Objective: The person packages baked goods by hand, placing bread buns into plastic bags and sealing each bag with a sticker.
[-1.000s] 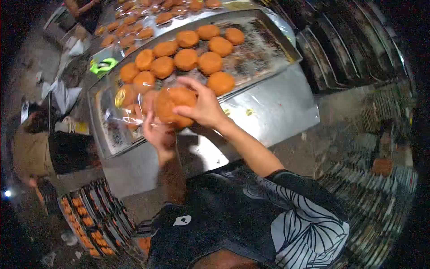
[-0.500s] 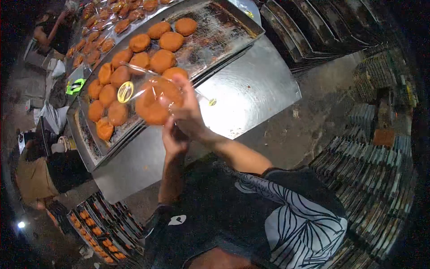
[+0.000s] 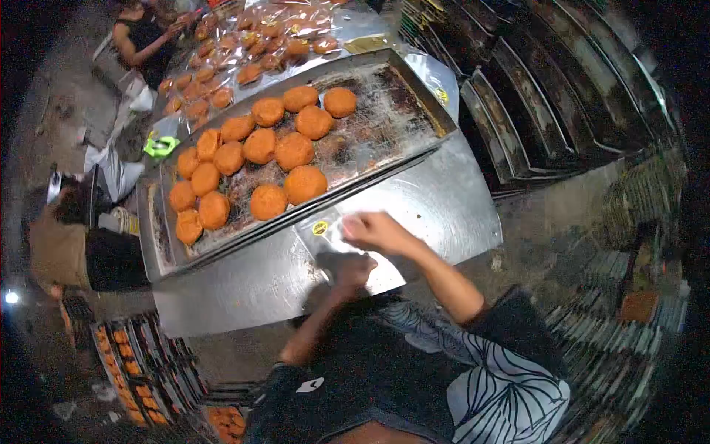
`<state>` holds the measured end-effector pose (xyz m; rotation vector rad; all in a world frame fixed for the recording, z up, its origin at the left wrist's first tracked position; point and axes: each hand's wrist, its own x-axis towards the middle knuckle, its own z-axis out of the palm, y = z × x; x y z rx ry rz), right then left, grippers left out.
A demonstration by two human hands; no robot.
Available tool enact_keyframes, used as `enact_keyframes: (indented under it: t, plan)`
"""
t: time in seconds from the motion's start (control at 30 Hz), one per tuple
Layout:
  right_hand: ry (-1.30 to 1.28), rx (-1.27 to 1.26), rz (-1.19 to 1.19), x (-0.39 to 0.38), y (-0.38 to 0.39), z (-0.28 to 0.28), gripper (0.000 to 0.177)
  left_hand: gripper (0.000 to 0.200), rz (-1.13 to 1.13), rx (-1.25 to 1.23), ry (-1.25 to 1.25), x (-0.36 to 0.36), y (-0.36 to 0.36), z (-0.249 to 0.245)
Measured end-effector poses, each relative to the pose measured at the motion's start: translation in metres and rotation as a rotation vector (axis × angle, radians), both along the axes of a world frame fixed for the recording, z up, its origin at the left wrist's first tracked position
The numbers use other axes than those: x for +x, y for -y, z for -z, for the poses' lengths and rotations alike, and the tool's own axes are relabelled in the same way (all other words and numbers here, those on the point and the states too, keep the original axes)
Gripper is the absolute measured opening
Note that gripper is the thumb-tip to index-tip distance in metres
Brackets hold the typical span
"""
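A clear plastic bag with a yellow label (image 3: 320,227) lies over the shiny metal table (image 3: 458,200), just below the tray's near edge. My right hand (image 3: 381,233) is closed on the bag's right side. Lower down and slightly to the left, my left hand (image 3: 353,270) is in shadow with its fingers curled; what they hold is not clear. Round brown buns (image 3: 294,151) rest in loose rows on the worn baking tray (image 3: 414,85) beyond both hands. The bag looks flat, with no bun visible in it.
Bagged buns (image 3: 248,72) are spread behind the tray. A neon green item (image 3: 160,144) sits at its left. Two other people (image 3: 140,37) are at the left side. Dark trays (image 3: 518,96) stand at upper right, and racks of buns (image 3: 129,362) at lower left.
The bagged bun that was raised between my hands is no longer in them. Both hands have moved right and down, over the metal table. The view has shifted, showing more of the tray.
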<state>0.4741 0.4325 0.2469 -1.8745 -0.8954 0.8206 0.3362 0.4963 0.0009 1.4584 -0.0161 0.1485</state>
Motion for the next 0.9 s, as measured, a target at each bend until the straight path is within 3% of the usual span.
enact_keyframes:
  t: [0.03, 0.07, 0.1, 0.13, 0.17, 0.23, 0.27, 0.3, 0.33, 0.37, 0.43, 0.47, 0.53, 0.57, 0.6, 0.63, 0.67, 0.7, 0.73, 0.77, 0.8, 0.83, 0.9]
  plan:
    - [-0.128, -0.07, -0.056, -0.013, 0.036, 0.035, 0.021, 0.026, -0.048, 0.708, -0.015, 0.012, -0.015, -0.088]
    - [-0.318, 0.007, -0.099, -0.031, 0.066, 0.05, 0.016, 0.028, -0.046, 0.659, -0.065, 0.006, -0.022, -0.144]
    - [-0.391, -0.096, -0.126, -0.041, 0.077, 0.044, 0.012, 0.031, -0.037, 0.611, -0.121, 0.003, -0.025, -0.169]
    - [-0.15, -0.075, -0.114, -0.047, 0.081, 0.061, 0.016, 0.032, 0.032, 0.014, -0.457, 0.008, -0.024, -0.15]
    - [-0.265, -0.033, 0.097, -0.052, 0.074, 0.039, 0.022, 0.03, 0.035, 0.223, -0.274, 0.01, -0.018, -0.128]
    - [-0.086, 0.015, 0.033, -0.046, 0.079, 0.044, 0.022, 0.031, 0.021, 0.302, -0.312, 0.007, -0.006, -0.133]
    - [0.095, 0.012, 0.037, -0.05, 0.091, 0.066, 0.024, 0.031, 0.02, 0.303, -0.333, 0.007, -0.005, -0.131]
    - [0.084, 0.014, 0.035, -0.062, 0.094, 0.074, 0.024, 0.031, 0.126, 0.184, -0.471, 0.008, -0.004, -0.127]
    - [0.159, -0.087, 0.192, -0.071, 0.097, 0.077, 0.026, 0.03, 0.23, 0.061, -0.595, 0.011, -0.004, -0.124]
    - [0.239, -0.194, 0.349, -0.079, 0.102, 0.081, 0.028, 0.03, 0.229, 0.055, -0.592, 0.01, -0.002, -0.116]
    - [0.361, -0.252, 0.339, -0.087, 0.093, 0.082, 0.027, 0.027, 0.208, 0.171, -0.512, 0.003, 0.003, -0.101]
    - [-0.016, -0.237, 0.393, -0.086, 0.077, 0.061, 0.024, 0.027, 0.202, 0.17, -0.508, 0.004, 0.0, -0.123]
    - [-0.629, -0.099, 0.349, -0.066, 0.049, 0.039, 0.021, 0.02, -0.282, 0.374, -0.088, 0.01, -0.01, -0.192]
    - [-1.427, 0.355, 0.627, -0.052, 0.026, 0.037, 0.024, 0.02, -0.284, 0.377, -0.079, 0.01, -0.015, -0.192]
    - [-1.308, 0.427, 0.614, -0.041, 0.019, 0.036, 0.037, 0.017, -0.296, 0.397, 0.031, 0.008, -0.018, -0.19]
    - [-0.929, 0.491, 0.626, -0.038, -0.009, 0.016, 0.053, 0.014, -0.312, 0.415, 0.136, 0.004, -0.022, -0.185]
    - [-0.865, 0.801, 0.583, -0.041, -0.041, 0.005, 0.063, 0.018, -0.49, 0.308, -0.184, 0.0, -0.033, -0.173]
    - [-1.213, 1.038, 0.451, -0.045, -0.062, -0.002, 0.068, 0.026, -0.57, -0.492, -0.083, 0.009, -0.055, -0.165]
    - [-1.359, 0.885, 0.335, -0.054, -0.075, 0.019, 0.058, 0.027, -0.727, -0.76, -0.129, 0.014, -0.088, -0.152]
    - [-1.353, 0.885, 0.316, -0.066, -0.096, 0.047, 0.058, 0.027, -0.489, -0.935, 0.052, 0.0, -0.111, -0.169]
    - [-1.035, 0.772, 0.155, -0.083, -0.117, 0.077, 0.048, 0.027, -0.241, -1.094, 0.223, -0.02, -0.13, -0.188]
    - [-0.716, 0.656, 0.001, -0.093, -0.133, 0.091, 0.04, 0.029, -0.315, -1.12, 0.225, -0.038, -0.153, -0.177]
    - [-0.111, 0.099, 0.009, -0.053, -0.157, -0.005, 0.039, 0.031, -0.394, -1.136, 0.226, -0.053, -0.186, -0.18]
